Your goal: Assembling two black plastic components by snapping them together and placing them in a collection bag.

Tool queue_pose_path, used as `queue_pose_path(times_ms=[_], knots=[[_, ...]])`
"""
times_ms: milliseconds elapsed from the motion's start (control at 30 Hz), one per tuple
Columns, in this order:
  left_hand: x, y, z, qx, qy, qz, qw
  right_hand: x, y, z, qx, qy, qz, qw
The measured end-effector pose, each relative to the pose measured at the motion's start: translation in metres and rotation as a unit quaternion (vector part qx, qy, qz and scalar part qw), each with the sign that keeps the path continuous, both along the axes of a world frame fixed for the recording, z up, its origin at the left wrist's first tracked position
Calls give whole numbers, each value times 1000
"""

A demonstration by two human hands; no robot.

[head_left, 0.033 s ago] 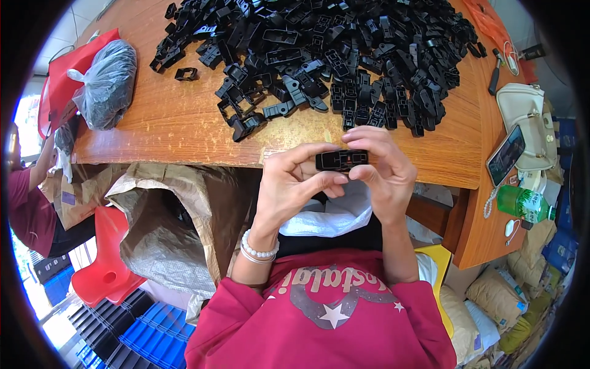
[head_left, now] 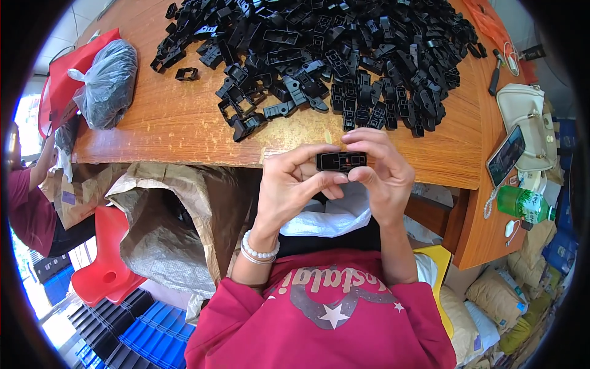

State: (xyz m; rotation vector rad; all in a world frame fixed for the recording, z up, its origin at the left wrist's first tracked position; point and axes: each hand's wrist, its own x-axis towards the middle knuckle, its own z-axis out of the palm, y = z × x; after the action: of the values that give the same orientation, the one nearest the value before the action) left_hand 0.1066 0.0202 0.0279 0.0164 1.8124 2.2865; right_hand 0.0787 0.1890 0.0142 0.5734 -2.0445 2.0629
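Note:
Just off the near edge of the table, I hold a small black rectangular plastic part (head_left: pixel 341 161) with several openings in its upper face. My left hand (head_left: pixel 292 181) pinches its left end between thumb and fingers. At its right end, the thumb and fingertips of my right hand (head_left: pixel 387 172) close around it. A large heap of similar black plastic parts (head_left: pixel 369 61) covers the far half of the table, and one loose piece (head_left: pixel 186 74) lies apart on the left. Beneath my hands, a white sack (head_left: pixel 329 220) sits with its mouth spread.
The wooden table (head_left: pixel 184 138) carries a tied plastic bag (head_left: pixel 110 83) at left. A phone (head_left: pixel 506 155), a cream handbag (head_left: pixel 527 114) and a green bottle (head_left: pixel 522 204) are on the right. Below left are a brown sack (head_left: pixel 166 246) and a red chair (head_left: pixel 101 264); another person's arm (head_left: pixel 43 163) shows beyond.

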Motion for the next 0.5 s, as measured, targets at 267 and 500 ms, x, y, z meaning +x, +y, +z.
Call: queue_pose_path(times_ms=[267, 500], knots=[[7, 4, 2, -225, 124, 55, 965, 20, -5, -3, -46, -127, 12, 991], [12, 7, -6, -259, 259, 117, 923, 27, -7, -4, 11, -100, -61, 993]])
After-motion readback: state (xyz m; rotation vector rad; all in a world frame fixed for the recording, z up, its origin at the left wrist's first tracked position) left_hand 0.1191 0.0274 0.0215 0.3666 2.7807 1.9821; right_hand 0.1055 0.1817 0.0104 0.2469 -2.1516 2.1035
